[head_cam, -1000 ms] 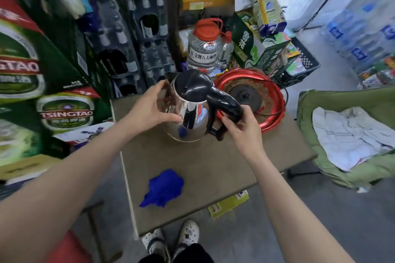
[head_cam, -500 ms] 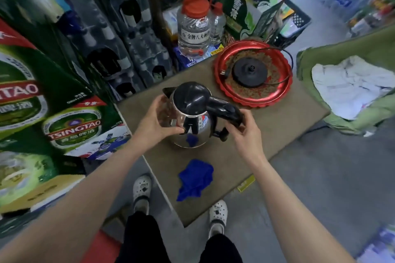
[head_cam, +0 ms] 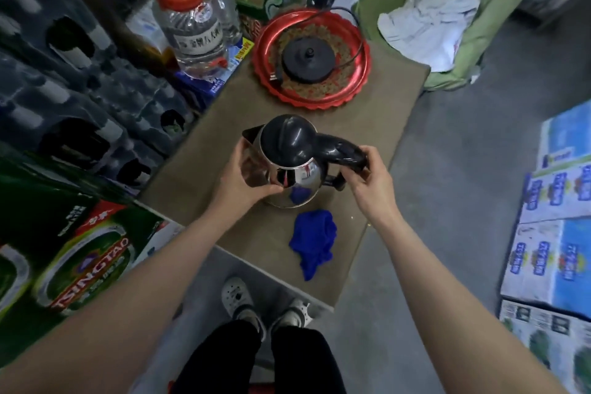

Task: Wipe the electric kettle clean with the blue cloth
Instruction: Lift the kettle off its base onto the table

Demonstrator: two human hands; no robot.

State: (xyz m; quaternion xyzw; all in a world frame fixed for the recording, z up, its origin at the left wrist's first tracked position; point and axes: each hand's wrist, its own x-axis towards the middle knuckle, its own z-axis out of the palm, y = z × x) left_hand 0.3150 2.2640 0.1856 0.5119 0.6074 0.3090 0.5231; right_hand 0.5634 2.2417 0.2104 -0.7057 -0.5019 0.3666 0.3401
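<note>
Both hands are on the electric kettle [head_cam: 287,166] now. The left hand [head_cam: 246,176] cups the shiny steel body on the spout side, thumb lying across the front and fingers curved round the far side. The right hand [head_cam: 367,176] has its fingers curled round the outer end of the black handle [head_cam: 342,152]. It's the same two-handed hold as a second ago, but the kettle has come away from the red tray [head_cam: 358,80]. Back then it hung right against the rim; now bare table [head_cam: 393,112] shows between them, and the black base [head_cam: 307,61] sits alone on the tray, beyond the hands. The kettle is upright, lid closed, low over the tabletop; whether it's resting there, I can't tell. The blue cloth [head_cam: 315,240] lies crumpled just this side of the grip, near the kettle's bottom edge, with neither hand touching it. Its blue reflection shows in the steel.
</note>
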